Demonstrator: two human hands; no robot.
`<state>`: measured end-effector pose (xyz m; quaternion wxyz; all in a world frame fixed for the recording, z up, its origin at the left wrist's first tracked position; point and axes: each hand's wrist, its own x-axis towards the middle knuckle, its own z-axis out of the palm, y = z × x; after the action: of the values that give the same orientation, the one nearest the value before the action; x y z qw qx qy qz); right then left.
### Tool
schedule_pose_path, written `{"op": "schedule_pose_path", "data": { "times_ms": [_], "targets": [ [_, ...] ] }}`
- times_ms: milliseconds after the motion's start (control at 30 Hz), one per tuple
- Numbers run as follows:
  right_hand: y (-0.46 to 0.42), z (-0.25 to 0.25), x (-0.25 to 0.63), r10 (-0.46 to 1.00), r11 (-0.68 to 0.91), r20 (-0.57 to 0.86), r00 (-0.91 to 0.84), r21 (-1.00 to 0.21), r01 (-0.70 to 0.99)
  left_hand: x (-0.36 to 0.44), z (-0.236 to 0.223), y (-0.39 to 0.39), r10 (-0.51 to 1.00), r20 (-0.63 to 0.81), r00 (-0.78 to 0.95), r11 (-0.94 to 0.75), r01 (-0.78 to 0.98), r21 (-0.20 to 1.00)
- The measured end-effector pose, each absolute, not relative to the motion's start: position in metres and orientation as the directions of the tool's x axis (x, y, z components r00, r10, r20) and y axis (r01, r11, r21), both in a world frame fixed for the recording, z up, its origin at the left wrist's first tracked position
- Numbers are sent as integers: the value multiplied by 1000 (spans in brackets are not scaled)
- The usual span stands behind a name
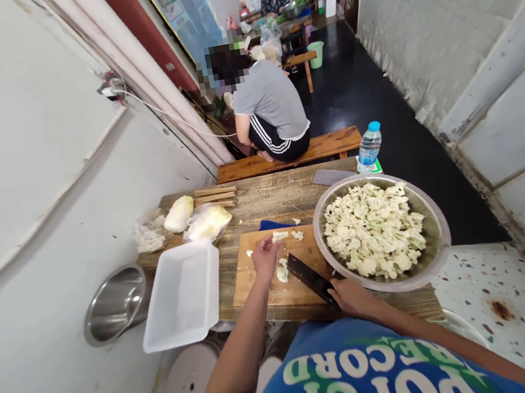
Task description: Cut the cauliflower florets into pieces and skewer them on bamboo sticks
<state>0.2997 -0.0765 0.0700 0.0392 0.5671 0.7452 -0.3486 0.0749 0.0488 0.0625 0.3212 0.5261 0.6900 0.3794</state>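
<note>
Below centre, the right hand (348, 295) gripped the knife (312, 280), its long axis slanting, tip toward the upper left, over the cutting board (251, 286). The left hand (265, 257) had fingers bent by a cauliflower piece (280, 236), grip impossible to tell. At right, a metal bowl (438, 226) held heaped florets (374, 231).

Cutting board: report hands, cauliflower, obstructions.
Right hand gripping black cleaver, blade over cutting board. Left hand at a cauliflower floret; loose cauliflower pieces nearby. Steel basin, heaped with cauliflower, crowds the board's right side.
</note>
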Motion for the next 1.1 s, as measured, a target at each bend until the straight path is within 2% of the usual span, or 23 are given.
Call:
{"op": "schedule_pose_path", "data": {
  "times_ms": [200,267,333,400,433,500,567,633,767,833,900,967,1033,1100],
  "targets": [
    [-77,67,301,828,95,-449,-336,-479,872,151,87,72,977,16,211,-108,431,896],
    [-77,66,302,837,87,-441,-323,-476,875,151,87,72,953,69,297,-203,449,870],
    [-77,64,303,849,75,-432,-305,-473,878,130,84,67,971,109,213,-215,574,790],
    [-77,63,304,851,62,-435,-294,-473,879,97,78,55,997,76,-24,-34,739,672],
    [-77,62,305,850,59,-439,-292,-471,880,80,73,46,993,5,-120,92,792,603],
    [-77,61,304,847,63,-442,-294,-465,883,50,59,25,973,-155,-174,227,851,474],
    [-77,59,303,848,74,-437,-299,-461,884,35,42,4,947,-227,-228,307,854,420],
    [-76,58,302,850,80,-431,-301,-459,885,33,25,-11,933,-262,-248,346,818,460],
    [-75,57,301,844,71,-447,-296,-454,888,45,6,-17,950,-265,-166,305,672,675],
    [-75,57,301,843,62,-454,-290,-453,889,46,7,-13,974,-195,-117,224,646,729],
    [-75,58,300,846,63,-445,-292,-460,885,40,12,-10,997,-69,-25,67,692,719],
    [-75,59,300,846,70,-441,-299,-464,883,30,17,-8,996,29,85,-84,759,646],
    [-74,60,297,839,83,-446,-312,-462,883,19,18,-9,986,30,165,-152,803,577],
    [-73,62,294,829,96,-454,-326,-459,883,10,15,-13,976,-15,216,-169,806,567]
  ]
}}
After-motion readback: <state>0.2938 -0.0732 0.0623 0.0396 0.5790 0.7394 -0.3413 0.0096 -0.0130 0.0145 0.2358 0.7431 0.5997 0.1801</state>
